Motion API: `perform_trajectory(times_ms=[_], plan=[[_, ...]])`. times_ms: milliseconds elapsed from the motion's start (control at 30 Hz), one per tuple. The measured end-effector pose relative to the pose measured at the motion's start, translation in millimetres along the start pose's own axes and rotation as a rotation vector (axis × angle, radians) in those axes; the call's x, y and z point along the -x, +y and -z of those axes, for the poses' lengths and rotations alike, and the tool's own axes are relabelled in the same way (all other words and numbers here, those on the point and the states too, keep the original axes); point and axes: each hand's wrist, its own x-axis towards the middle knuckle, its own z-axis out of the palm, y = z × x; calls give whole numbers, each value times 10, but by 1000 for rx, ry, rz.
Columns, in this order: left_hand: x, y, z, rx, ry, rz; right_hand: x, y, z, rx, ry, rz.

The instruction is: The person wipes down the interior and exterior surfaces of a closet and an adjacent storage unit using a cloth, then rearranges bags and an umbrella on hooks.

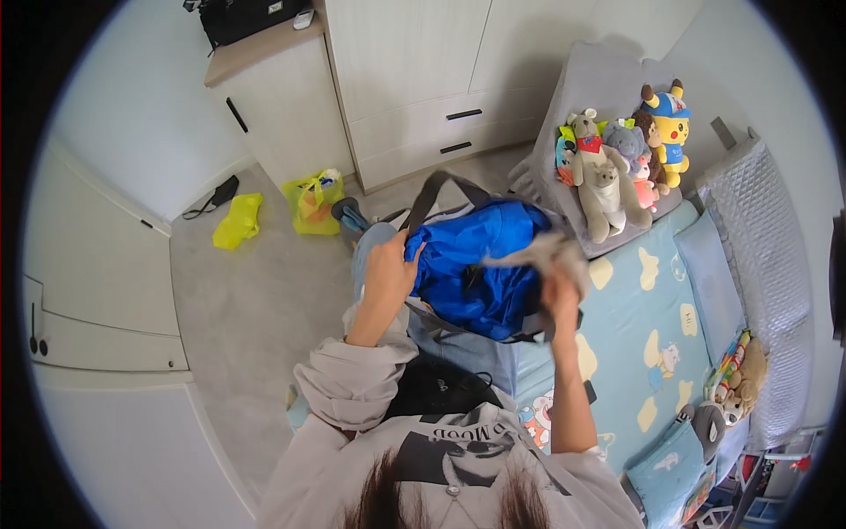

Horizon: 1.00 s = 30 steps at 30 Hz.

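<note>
A bag with a bright blue lining [502,228] sits over my lap, its mouth facing up towards me. My left hand [388,281] grips the left rim of the bag, beside a dark grey carrying strap [429,198] that arches over the far side. In my right hand [562,292] is a light beige cloth item [567,256], blurred by motion, above the bag's right side. One thin end of the cloth stretches left over the opening. What lies deep inside the bag cannot be made out.
To my right is a bed with a patterned teal sheet [628,317]. Several plush toys [601,172] sit on a grey cushioned piece beyond it. Two yellow plastic bags [314,208] [238,221] and a black strapped item [221,194] lie on the floor. A white wardrobe [410,59] stands ahead.
</note>
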Motion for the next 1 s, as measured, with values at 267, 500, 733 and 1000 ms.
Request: perform_trajectory(times_ms=[267,500,733,1000], plan=[[-142,-152,-180,-43,4,-74,627,-962,-537,-140,-693,546],[-8,-61,-42,-49,-17,22,22,-1135,485,-72,-722,175],[-41,-145,-152,-91,-78,2,510,-370,-723,-25,-756,571],[171,-116,-41,-159,-2,-44,-225,-1322,803,-507,-329,323]])
